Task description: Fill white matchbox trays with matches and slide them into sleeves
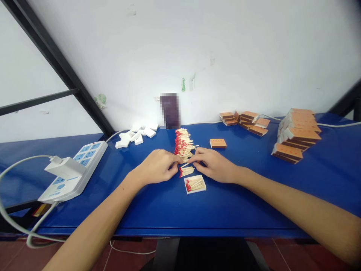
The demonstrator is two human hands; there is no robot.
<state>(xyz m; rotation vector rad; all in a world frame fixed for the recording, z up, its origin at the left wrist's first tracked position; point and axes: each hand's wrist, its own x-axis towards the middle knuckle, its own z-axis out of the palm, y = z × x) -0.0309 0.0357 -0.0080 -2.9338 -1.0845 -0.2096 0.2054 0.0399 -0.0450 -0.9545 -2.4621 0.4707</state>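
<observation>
A long pile of red-tipped matches (182, 143) lies on the blue table (239, 195). My left hand (158, 165) and my right hand (213, 163) rest at the near end of the pile, fingers curled and pinching matches between them. Just below the fingertips lies a small bunch of matches (186, 171). In front of it sits an open white matchbox tray (195, 184) partly filled with matches.
Empty white trays (137, 136) lie at the back left. One orange matchbox sleeve (218, 143) lies alone; more sleeves (245, 121) and a tall stack (296, 135) stand at the right. A white power strip (75, 169) with a plugged adapter and cables sits left.
</observation>
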